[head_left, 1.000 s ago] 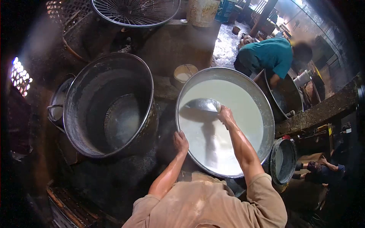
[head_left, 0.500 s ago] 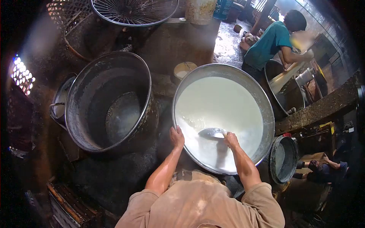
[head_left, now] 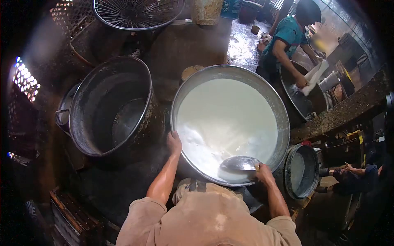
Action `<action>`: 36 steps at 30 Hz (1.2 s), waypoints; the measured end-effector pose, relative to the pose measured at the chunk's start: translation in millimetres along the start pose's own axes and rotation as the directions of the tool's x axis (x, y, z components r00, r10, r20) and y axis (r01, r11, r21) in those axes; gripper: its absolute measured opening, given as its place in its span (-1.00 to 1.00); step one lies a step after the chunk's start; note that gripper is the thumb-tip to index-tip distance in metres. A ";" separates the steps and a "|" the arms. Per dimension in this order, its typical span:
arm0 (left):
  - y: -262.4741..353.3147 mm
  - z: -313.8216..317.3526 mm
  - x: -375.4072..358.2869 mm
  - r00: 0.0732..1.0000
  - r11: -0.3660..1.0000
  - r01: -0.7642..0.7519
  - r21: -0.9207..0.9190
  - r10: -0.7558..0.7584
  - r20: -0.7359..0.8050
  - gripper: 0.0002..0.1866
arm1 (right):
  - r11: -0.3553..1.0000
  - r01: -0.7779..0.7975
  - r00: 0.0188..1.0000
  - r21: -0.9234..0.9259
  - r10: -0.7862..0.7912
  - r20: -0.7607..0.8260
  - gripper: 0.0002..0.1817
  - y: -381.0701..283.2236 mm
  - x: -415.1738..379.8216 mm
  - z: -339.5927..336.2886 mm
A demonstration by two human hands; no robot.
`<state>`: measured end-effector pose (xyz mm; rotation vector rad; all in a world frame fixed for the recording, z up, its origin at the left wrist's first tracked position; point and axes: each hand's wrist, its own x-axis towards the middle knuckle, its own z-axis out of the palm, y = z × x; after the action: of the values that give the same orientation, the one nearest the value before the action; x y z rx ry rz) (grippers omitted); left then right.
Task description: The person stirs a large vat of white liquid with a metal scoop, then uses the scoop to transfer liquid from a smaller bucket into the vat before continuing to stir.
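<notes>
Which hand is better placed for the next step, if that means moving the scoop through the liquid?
Probably the right hand: it holds the scoop inside the pan. The left hand is at the pan's rim, away from the scoop.

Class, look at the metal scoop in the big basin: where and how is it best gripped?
Probably by its narrow end, coming from the person's right. The metal scoop's broad, rounded bowl points left at the white liquid; its narrow end points right, where the right hand grips it.
</notes>
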<state>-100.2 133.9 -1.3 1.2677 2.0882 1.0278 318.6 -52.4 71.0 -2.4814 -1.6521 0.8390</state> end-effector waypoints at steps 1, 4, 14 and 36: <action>-1.0 -0.3 0.2 1.000 1.000 -0.018 0.002 0.018 -0.025 -0.59 | 1.000 0.004 1.000 0.002 -0.004 0.000 -0.71 7.6 -4.5 -13.2; 2.7 -1.0 -8.7 0.997 0.999 -0.037 0.017 0.038 -0.074 -0.63 | 0.991 0.130 0.991 0.018 -0.129 -0.040 -0.61 24.6 -15.1 -55.8; -2.2 -0.1 -63.7 0.986 0.997 -0.051 -0.057 0.041 -0.160 -0.58 | 0.977 0.191 0.854 0.098 -0.116 -0.506 -0.56 41.7 63.9 -133.3; -9.3 4.1 -63.5 0.993 0.993 0.107 -0.048 -0.109 -0.052 -0.49 | 0.938 0.007 0.994 0.346 0.030 -0.102 -0.74 -42.2 86.0 72.4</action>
<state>-73.5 76.0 -9.8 1.1035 2.1368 1.0666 274.3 21.9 -12.3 -2.2515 -1.3237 0.8929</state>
